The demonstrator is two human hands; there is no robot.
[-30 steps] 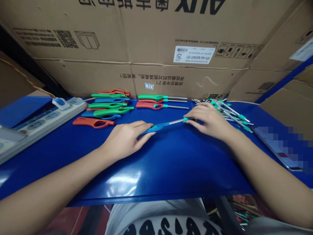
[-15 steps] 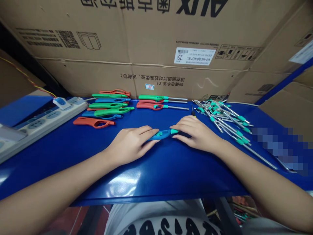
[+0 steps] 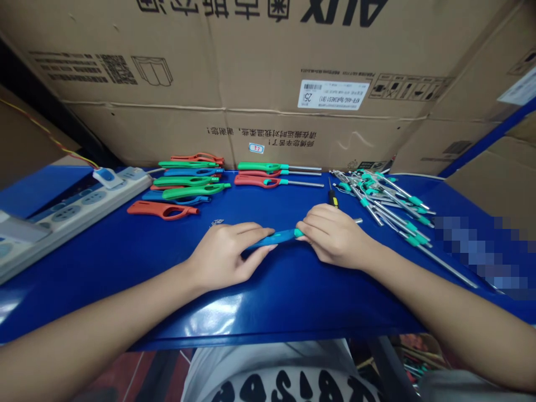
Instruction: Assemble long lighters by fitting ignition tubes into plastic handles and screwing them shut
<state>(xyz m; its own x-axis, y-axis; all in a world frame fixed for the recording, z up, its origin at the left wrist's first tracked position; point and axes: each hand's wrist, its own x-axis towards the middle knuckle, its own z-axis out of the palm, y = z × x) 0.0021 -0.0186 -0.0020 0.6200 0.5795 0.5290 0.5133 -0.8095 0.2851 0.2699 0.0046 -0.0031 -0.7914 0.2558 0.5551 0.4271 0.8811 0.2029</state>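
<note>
My left hand [image 3: 228, 251] is closed around the rear of a blue gas lighter [image 3: 280, 238], thumb below and fingers above. My right hand [image 3: 333, 234] is closed on the lighter's other end, at its teal collar [image 3: 298, 232]. A short piece of metal tube [image 3: 358, 221] shows past my right knuckles. The lighter lies nearly level between the hands, and its slim edge is turned up towards me. Just beyond my right hand lies a small screwdriver [image 3: 333, 196] with a black and yellow handle. Small metal pieces, perhaps screws [image 3: 216, 223], lie beyond my left hand.
Orange, green and blue lighter handles [image 3: 184, 192] are stacked at the back left. Green and red lighters with tubes [image 3: 272, 174] lie at the back middle. Metal tubes with teal collars [image 3: 389, 201] heap at right. A power strip [image 3: 84, 206] runs along the left; cardboard [image 3: 251, 72] stands behind.
Both hands have come slightly nearer to me, and the lighter has rolled so its trigger opening no longer shows. My right fingers have curled further around the collar, uncovering the screwdriver's handle.
</note>
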